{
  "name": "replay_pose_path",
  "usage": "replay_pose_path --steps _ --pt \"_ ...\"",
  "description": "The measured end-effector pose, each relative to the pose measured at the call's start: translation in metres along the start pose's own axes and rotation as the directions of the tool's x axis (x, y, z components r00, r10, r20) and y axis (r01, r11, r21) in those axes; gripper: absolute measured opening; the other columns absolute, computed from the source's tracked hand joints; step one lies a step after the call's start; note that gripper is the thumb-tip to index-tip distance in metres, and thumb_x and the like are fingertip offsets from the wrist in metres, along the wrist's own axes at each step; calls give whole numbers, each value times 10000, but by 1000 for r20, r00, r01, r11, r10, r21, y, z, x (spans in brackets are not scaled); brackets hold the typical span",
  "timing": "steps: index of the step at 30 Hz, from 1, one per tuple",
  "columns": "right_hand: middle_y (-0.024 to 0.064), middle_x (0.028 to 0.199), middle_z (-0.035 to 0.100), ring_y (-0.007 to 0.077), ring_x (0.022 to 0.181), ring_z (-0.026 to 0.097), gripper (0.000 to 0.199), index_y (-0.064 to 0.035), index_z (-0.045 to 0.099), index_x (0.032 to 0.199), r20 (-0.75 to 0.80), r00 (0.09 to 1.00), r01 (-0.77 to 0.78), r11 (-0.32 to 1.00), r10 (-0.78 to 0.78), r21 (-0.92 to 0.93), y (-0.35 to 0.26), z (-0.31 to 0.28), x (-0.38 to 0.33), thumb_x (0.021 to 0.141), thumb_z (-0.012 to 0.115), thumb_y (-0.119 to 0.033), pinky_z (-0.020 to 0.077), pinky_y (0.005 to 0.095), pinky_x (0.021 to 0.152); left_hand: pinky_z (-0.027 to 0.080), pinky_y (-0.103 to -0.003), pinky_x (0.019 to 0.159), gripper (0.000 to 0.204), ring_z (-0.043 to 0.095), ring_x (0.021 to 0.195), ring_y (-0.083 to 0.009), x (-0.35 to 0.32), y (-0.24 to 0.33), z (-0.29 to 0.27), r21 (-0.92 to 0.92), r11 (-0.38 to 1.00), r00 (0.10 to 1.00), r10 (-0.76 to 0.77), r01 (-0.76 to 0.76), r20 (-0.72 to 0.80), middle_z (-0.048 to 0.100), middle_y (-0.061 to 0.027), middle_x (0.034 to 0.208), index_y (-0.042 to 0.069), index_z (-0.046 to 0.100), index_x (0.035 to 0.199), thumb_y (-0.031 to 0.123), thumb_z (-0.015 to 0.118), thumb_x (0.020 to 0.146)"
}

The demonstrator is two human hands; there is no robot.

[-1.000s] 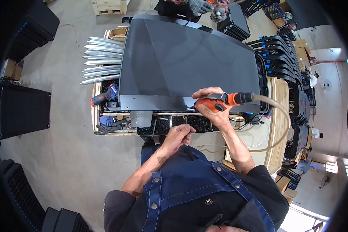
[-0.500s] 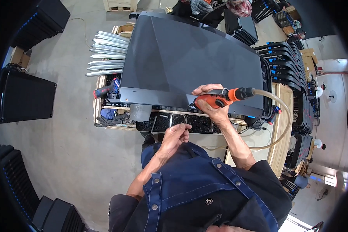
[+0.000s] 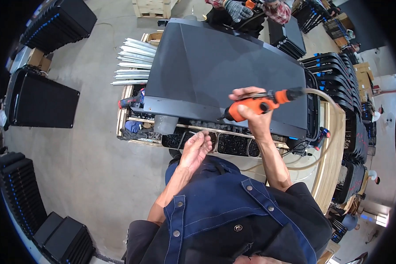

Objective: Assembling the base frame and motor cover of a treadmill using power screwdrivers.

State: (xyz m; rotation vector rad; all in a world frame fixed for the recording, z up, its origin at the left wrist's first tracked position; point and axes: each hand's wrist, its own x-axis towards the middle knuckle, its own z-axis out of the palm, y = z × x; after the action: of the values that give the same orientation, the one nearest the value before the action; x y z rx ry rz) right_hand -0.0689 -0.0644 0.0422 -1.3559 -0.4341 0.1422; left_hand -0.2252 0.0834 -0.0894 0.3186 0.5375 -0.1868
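Observation:
In my right hand point(image 3: 260, 121) is an orange and black power screwdriver point(image 3: 244, 110) with a hose at its rear end. My fingers and thumb wrap its body. Its tip points left, over the near edge of a large dark grey panel point(image 3: 233, 61) lying flat before me. Lower and to the left, my left hand point(image 3: 195, 149) is closed, thumb and fingertips together, above trays of small black screws point(image 3: 233, 144). Anything pinched there is too small to make out. A grey cup point(image 3: 165, 125) is at the panel's near left corner.
Silver metal bars point(image 3: 134, 61) stick out left of the panel. Two more power drivers lie nearby, one at the left point(image 3: 130, 101), one at the right point(image 3: 323, 135). Another person's gloved hand point(image 3: 237, 11) is across the panel. Stacked black frames point(image 3: 334, 81) stand at the right.
The view has shifted, so the panel appears further right. My left hand has moved left over the screw trays. My right hand has tilted the screwdriver slightly, its tip still by the panel's near edge.

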Motion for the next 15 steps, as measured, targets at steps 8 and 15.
replay_pose_path --steps 8,15 --pt "160 1130 651 308 998 695 445 -43 518 1229 -154 980 -35 868 127 495 -4 6 -22 827 701 -97 549 523 968 610 -290 764 275 696 853 -177 -10 13 11 -215 976 990 62 -34 125 704 -65 940 49 641 1131 282 635 985" --pt "158 1172 613 300 1020 674 477 -49 473 1282 -257 937 -65 842 236 536 13 30 -22 860 687 -114 537 528 993 602 -284 777 286 691 843 -166 -16 35 8 -141 984 991 116 -106 62 697 -69 919 32 643 1131 275 648 980"
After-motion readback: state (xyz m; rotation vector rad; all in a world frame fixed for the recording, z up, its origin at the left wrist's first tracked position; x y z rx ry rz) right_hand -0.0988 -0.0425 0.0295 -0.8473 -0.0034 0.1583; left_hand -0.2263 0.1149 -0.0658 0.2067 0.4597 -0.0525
